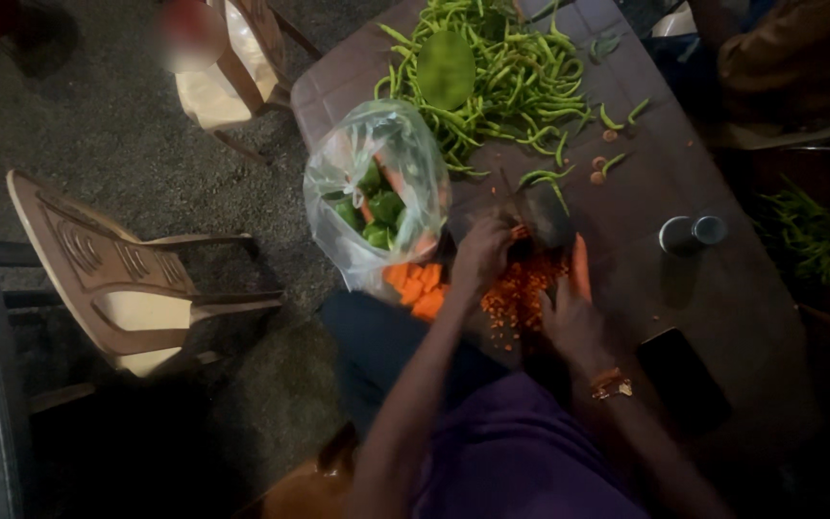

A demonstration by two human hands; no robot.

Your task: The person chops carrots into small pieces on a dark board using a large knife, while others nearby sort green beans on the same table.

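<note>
Two hands chop carrot on a brown table, beside a clear bag of green peppers.

The left hand is curled shut around the handle of a knife, whose dark blade points away from the person, toward the heap of green beans. The right hand, with a bracelet at the wrist, lies just right of the knife; its fingers look closed on a long carrot, though blur hides the exact grip. Between the hands lies a pile of finely chopped carrot. Left of the knife stands the plastic bag, with larger carrot chunks at its foot. Well right of the knife lie a metal cup and a dark phone. Far left of the table stands a plastic chair.
</note>
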